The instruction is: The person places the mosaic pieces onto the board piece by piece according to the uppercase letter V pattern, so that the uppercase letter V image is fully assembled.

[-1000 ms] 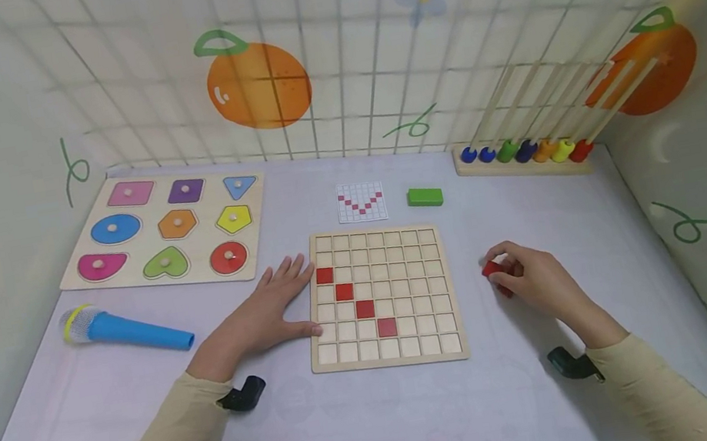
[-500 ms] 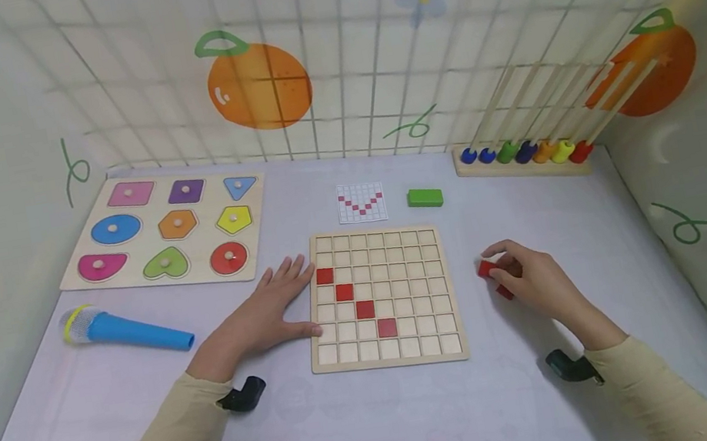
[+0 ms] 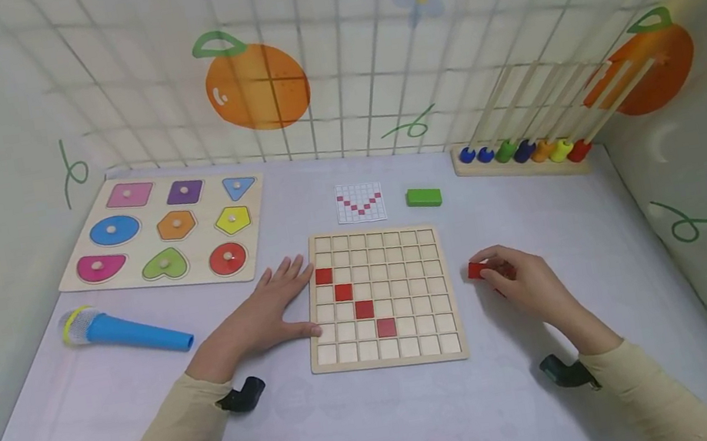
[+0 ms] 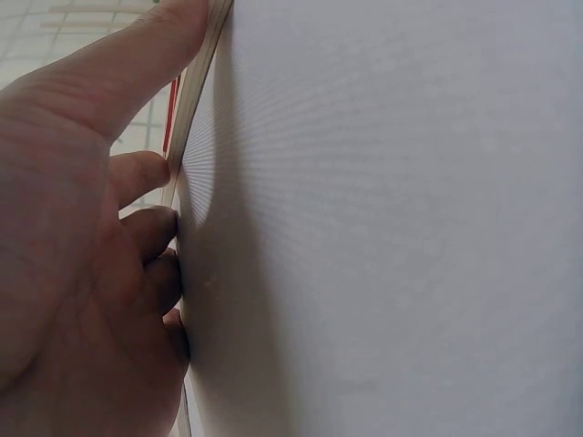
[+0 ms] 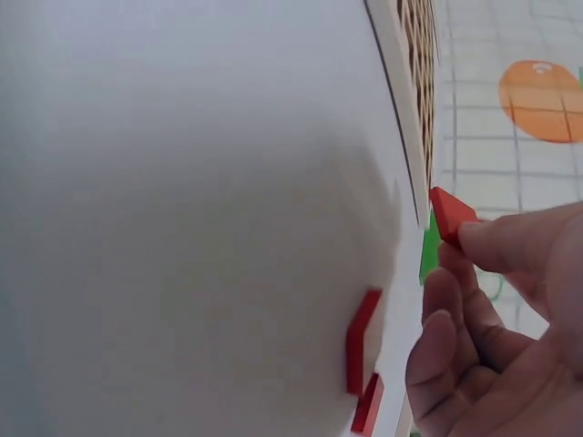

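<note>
A wooden grid board [image 3: 414, 273] lies in the middle of the table, with several red tiles [image 3: 344, 292] set in a diagonal running down to the right. My left hand [image 3: 273, 308] rests flat on the table, its straight fingers [image 4: 137, 173] touching the board's left edge [image 4: 196, 100]. Just right of the board, my right hand [image 3: 496, 273] pinches a red square tile [image 3: 476, 270] between thumb and fingertips. In the right wrist view the pinched tile [image 5: 448, 215] is off the table, and two more loose red tiles [image 5: 363, 340] lie on the table beneath the hand.
A small pattern card [image 3: 361, 202] and a green block [image 3: 424, 197] lie behind the board. A shape puzzle [image 3: 211, 190] sits at the back left, a blue toy microphone [image 3: 126, 332] at the left, and a bead rack [image 3: 521, 153] at the back right. Mesh walls enclose the table.
My right hand has moved left towards the board's right edge with the red tile pinched in it. The left hand has not moved.
</note>
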Available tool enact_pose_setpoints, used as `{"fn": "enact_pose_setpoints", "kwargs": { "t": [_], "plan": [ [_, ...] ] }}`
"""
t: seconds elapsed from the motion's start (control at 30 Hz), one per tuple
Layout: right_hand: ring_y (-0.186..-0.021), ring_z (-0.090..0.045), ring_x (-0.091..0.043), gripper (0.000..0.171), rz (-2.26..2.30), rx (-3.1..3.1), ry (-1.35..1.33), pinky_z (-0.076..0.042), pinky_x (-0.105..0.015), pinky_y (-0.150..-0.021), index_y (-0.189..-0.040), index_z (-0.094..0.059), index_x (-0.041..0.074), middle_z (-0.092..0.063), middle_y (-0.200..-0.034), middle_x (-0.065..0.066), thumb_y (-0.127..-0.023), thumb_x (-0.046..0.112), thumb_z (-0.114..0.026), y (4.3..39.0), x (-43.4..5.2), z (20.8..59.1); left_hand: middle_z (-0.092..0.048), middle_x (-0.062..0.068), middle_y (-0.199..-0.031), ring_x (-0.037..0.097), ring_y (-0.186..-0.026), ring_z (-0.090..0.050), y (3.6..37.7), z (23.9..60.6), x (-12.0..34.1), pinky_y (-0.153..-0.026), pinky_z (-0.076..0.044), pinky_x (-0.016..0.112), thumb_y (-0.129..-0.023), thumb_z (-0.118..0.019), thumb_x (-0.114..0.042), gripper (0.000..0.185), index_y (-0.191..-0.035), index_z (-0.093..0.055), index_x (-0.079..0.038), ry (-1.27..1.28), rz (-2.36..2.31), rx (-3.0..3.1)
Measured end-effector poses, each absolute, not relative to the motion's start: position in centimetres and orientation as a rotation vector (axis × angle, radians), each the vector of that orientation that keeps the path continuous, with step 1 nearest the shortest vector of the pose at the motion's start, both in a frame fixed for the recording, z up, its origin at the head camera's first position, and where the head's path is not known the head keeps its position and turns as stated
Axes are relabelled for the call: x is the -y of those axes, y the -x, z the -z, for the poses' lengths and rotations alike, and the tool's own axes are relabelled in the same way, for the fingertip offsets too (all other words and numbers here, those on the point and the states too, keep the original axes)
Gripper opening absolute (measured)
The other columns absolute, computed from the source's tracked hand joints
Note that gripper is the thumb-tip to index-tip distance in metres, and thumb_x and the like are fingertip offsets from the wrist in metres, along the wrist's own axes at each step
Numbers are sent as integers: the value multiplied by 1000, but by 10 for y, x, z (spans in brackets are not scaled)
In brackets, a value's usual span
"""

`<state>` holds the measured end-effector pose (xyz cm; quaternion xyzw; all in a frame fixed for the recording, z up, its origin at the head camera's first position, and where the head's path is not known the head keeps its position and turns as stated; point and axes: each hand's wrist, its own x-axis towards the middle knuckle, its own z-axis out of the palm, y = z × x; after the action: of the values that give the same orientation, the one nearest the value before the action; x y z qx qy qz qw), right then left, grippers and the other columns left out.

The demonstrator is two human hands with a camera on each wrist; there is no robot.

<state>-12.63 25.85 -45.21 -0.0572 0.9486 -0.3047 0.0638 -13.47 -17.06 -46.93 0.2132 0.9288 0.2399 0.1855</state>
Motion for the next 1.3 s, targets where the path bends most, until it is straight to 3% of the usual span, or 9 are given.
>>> {"fn": "enact_pose_setpoints", "kwargs": {
  "t": [0.33, 0.77, 1.3],
  "plan": [
    [-83, -63, -20, 20, 999, -2822, 237, -57, -32, -74, -117, -69, 14, -70, -96, -4, -97, 14, -70, 120, -242, 456, -7, 6, -171, 28, -157, 2, 135, 471, 171, -127, 0, 50, -82, -81, -53, 109, -164, -21, -15, -601, -672, -2617],
    [-85, -63, -17, 22, 1080, -2745, 295, -58, -28, -77, -117, -72, 16, -71, -99, 2, -95, 15, -74, 115, -223, 455, -8, 6, -171, 28, -157, 2, 135, 471, 171, -127, 0, 49, -82, -81, -54, 108, -164, -22, -16, -597, -669, -2620],
    [-81, -62, -16, 19, 1145, -2624, 386, -58, -26, -72, -110, -74, 23, -70, -95, 8, -93, 15, -76, 111, -189, 456, -8, 7, -171, 28, -157, 1, 135, 470, 171, -127, 0, 49, -82, -81, -55, 108, -164, -22, -16, -602, -678, -2618]
  ]
}}
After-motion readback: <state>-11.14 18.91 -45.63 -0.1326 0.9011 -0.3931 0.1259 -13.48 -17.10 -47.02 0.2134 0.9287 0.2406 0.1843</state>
